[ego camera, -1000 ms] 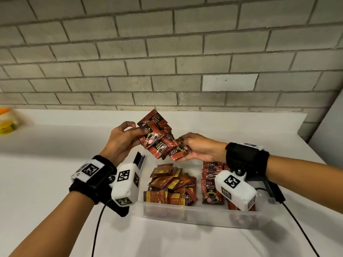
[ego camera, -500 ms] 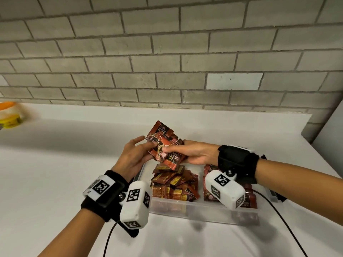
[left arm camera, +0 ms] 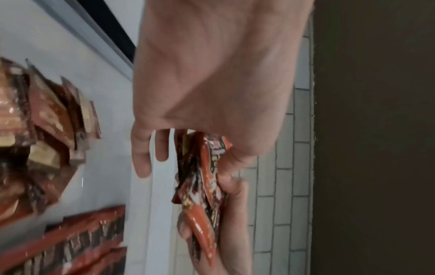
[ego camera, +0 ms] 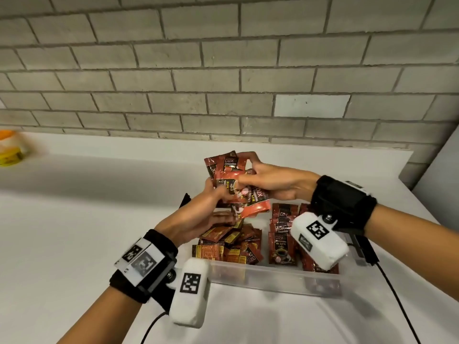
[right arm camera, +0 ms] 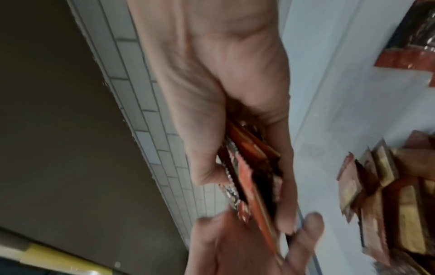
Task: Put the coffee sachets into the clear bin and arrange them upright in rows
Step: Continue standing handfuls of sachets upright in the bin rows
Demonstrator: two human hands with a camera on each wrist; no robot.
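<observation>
A bundle of red coffee sachets [ego camera: 229, 173] is held in the air above the back of the clear bin [ego camera: 260, 278]. My left hand [ego camera: 218, 192] grips the bundle from below left, thumb in front. My right hand [ego camera: 246, 173] clasps it from the right, fingers over its top edge. The left wrist view shows the sachets [left arm camera: 203, 186] edge-on between thumb and fingers. In the right wrist view the stack [right arm camera: 249, 176] sits between my right thumb and fingers. Inside the bin lie a loose pile [ego camera: 231, 244] on the left and upright sachets [ego camera: 283, 244] on the right.
The bin stands on a white counter [ego camera: 74, 232] against a grey brick wall [ego camera: 223, 83]. A blurred orange and yellow container [ego camera: 10, 150] sits at the far left. Black cables [ego camera: 397, 306] trail from both wrist cameras over the counter.
My right hand has closed in from the bundle's lower right and now clasps it together with the left. The fanned sachets are drawn into a tighter stack.
</observation>
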